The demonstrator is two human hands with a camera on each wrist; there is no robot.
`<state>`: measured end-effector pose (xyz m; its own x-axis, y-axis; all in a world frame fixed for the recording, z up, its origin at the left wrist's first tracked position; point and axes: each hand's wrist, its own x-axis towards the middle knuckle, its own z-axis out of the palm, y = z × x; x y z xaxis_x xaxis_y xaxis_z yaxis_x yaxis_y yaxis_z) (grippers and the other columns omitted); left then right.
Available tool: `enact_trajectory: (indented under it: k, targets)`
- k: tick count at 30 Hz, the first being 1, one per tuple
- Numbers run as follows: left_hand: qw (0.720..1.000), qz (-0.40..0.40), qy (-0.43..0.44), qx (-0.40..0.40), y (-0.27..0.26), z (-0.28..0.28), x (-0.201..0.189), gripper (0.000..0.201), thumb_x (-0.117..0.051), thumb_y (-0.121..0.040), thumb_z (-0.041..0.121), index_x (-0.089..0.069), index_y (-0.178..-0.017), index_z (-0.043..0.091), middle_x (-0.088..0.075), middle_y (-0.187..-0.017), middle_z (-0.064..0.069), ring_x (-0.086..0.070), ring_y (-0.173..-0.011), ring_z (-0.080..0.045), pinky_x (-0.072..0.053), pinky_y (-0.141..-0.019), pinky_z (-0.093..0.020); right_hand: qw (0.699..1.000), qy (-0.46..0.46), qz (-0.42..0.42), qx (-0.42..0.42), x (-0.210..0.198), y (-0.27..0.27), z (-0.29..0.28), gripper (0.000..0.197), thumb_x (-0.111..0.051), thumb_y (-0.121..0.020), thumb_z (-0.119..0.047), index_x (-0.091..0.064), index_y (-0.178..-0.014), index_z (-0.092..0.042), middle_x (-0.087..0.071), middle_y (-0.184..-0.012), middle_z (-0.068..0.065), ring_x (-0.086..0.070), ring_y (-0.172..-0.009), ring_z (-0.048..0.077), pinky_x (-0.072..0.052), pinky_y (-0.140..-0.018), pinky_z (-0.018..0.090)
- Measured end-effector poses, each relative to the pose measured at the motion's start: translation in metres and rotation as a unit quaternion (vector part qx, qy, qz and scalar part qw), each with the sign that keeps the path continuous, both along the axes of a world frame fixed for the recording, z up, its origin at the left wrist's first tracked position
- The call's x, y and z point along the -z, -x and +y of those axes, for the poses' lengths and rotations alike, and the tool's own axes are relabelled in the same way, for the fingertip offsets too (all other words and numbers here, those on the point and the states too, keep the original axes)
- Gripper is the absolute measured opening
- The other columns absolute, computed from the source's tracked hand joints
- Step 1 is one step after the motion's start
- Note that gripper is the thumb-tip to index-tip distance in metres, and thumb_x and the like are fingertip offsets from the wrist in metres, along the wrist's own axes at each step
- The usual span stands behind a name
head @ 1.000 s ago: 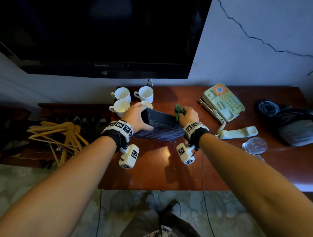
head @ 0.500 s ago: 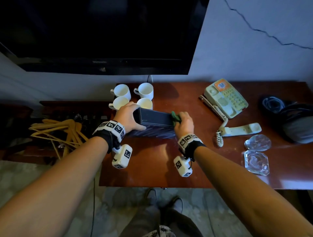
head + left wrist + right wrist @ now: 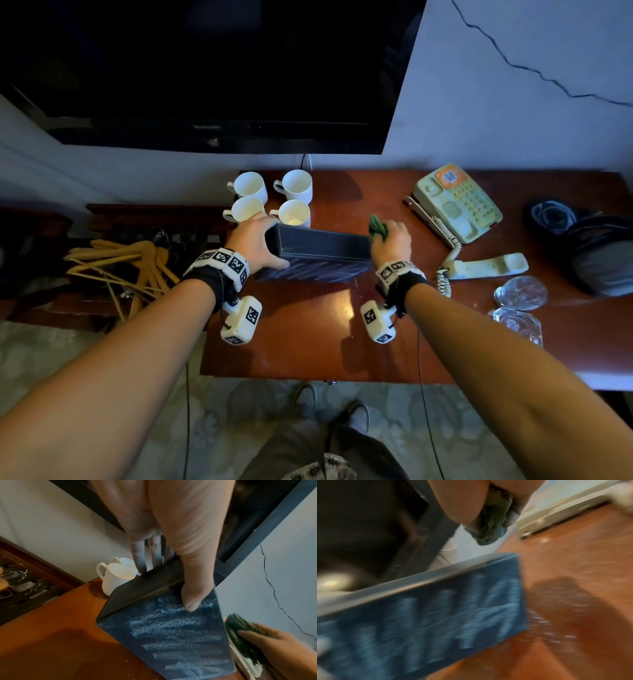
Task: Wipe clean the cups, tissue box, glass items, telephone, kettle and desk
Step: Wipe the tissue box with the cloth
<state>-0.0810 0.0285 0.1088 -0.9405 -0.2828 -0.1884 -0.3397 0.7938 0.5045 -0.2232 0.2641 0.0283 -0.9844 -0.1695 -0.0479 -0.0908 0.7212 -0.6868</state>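
A dark tissue box [image 3: 318, 255] [image 3: 168, 631] [image 3: 419, 615] with dusty streaks on its near face stands on edge on the brown desk [image 3: 308, 329]. My left hand [image 3: 257, 243] [image 3: 180, 547] grips its left end, thumb on the near face and fingers behind. My right hand [image 3: 390, 240] [image 3: 274, 642] holds a bunched green cloth [image 3: 376, 226] [image 3: 240, 631] [image 3: 489, 524] at the box's right end. Several white cups [image 3: 270, 198] [image 3: 118, 577] stand just behind the box. The telephone [image 3: 459, 202] lies to the right, its handset [image 3: 489, 265] off the cradle.
Two glass items [image 3: 519, 308] sit near the desk's right front edge. A dark bag with cables [image 3: 589, 246] lies at the far right. A television [image 3: 205, 68] hangs above the desk. Wooden hangers [image 3: 126, 270] lie on a low rack at the left.
My right hand with the cloth slid left along the top of the box, then back to its right end. My left hand kept its grip.
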Motion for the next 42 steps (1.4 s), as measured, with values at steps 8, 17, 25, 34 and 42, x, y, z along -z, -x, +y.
enact_trajectory:
  k: [8, 17, 25, 34, 42]
  targets:
    - [1.0, -0.005, 0.014, 0.024, 0.021, 0.008, -0.01, 0.069, -0.095, -0.052, 0.031, -0.065, -0.111, 0.013, -0.054, -0.101, -0.003, -0.055, -0.093, -0.025, -0.05, -0.081, -0.04, 0.968, 0.165, 0.048, -0.181, -0.06, -0.05, -0.083, 0.019, -0.066, -0.085, -0.013, -0.068, -0.103, -0.009, -0.055, -0.097, -0.003, -0.054, -0.086, 0.015, -0.04, -0.077, 0.023]
    - [1.0, -0.012, 0.021, 0.02, 0.022, 0.007, -0.01, 0.069, -0.096, -0.052, 0.037, -0.065, -0.109, 0.011, -0.053, -0.1, -0.002, -0.055, -0.091, -0.022, -0.051, -0.08, -0.041, 0.989, 0.069, 0.054, -0.12, -0.012, -0.016, -0.054, 0.007, -0.065, -0.081, -0.007, -0.062, -0.086, -0.003, -0.058, -0.09, 0.012, -0.055, -0.08, 0.034, -0.042, -0.067, 0.038]
    - [0.999, -0.011, 0.021, 0.037, 0.027, 0.016, -0.016, 0.07, -0.094, -0.054, 0.034, -0.063, -0.113, 0.012, -0.053, -0.104, -0.001, -0.054, -0.094, -0.022, -0.051, -0.083, -0.043, 0.993, -0.09, -0.074, 0.009, 0.033, 0.021, 0.012, 0.024, -0.057, -0.086, -0.005, -0.062, -0.109, -0.006, -0.056, -0.118, 0.014, -0.056, -0.104, 0.037, -0.046, -0.083, 0.039]
    - [0.999, -0.018, 0.022, 0.031, 0.028, 0.021, -0.02, 0.069, -0.094, -0.054, 0.033, -0.063, -0.111, 0.01, -0.053, -0.105, -0.005, -0.055, -0.095, -0.026, -0.052, -0.084, -0.047, 1.0, -0.018, -0.013, 0.006, 0.013, 0.008, 0.016, 0.026, -0.058, -0.083, -0.008, -0.065, -0.107, -0.003, -0.057, -0.114, 0.018, -0.052, -0.107, 0.038, -0.043, -0.086, 0.037]
    - [0.997, -0.017, 0.052, 0.051, 0.039, 0.035, -0.026, 0.057, -0.093, -0.052, 0.032, -0.059, -0.096, 0.017, -0.043, -0.091, 0.003, -0.052, -0.086, -0.025, -0.043, -0.069, -0.035, 0.972, 0.183, 0.03, -0.142, -0.058, -0.039, -0.047, 0.019, -0.064, -0.081, -0.009, -0.068, -0.1, -0.009, -0.057, -0.096, 0.0, -0.054, -0.085, 0.016, -0.042, -0.077, 0.023]
